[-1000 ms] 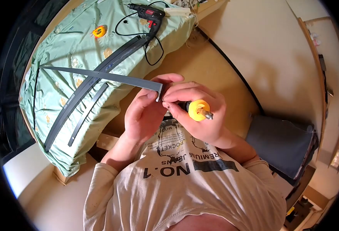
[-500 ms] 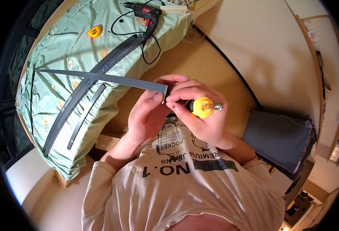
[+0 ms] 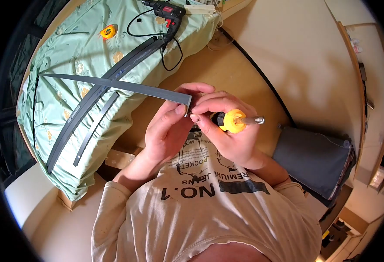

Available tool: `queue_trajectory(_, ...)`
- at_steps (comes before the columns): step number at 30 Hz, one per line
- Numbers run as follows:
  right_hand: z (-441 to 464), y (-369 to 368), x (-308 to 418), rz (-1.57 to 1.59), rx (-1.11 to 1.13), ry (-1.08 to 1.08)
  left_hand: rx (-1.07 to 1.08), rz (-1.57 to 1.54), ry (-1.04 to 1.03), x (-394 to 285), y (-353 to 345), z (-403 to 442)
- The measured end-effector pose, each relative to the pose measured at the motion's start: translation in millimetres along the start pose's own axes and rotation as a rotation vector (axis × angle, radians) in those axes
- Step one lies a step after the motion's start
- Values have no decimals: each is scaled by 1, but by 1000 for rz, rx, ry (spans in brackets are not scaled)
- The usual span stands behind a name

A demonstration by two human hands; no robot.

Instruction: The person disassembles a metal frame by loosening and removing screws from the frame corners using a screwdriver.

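My left hand [image 3: 168,124] is closed round the near end of a long grey metal strip [image 3: 135,87], thumb pressed on its end. The strip runs left over the green cloth. In my right hand [image 3: 231,139] lies a screwdriver [image 3: 234,121] with a yellow and black handle, its metal shaft pointing right. Thumb and fingertips of this hand meet at the strip's end; whether they pinch something small there, I cannot make out.
A green flowered cloth [image 3: 65,56] bears a black drill [image 3: 168,15] with its cord, a yellow tape measure [image 3: 108,32], a long dark rail [image 3: 78,113] and a shorter grey strip [image 3: 97,127]. A dark folded thing [image 3: 309,161] is at the right.
The screwdriver's shaft has swung slightly to the right and up in my right hand. Both hands keep their place at the strip's end; the view has shifted a little.
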State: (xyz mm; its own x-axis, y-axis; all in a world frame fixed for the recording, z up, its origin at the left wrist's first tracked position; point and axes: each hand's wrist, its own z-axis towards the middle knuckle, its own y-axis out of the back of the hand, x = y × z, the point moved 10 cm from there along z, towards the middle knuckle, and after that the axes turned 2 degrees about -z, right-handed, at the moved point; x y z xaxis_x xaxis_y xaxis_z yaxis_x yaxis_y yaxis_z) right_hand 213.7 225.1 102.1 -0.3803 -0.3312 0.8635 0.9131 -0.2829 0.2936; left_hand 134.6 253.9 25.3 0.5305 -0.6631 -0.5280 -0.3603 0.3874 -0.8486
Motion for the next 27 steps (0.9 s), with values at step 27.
queue_trajectory(27, 0, -2, -5, -17, -20, 2, 51, 25, -17, -2, -3, 4)
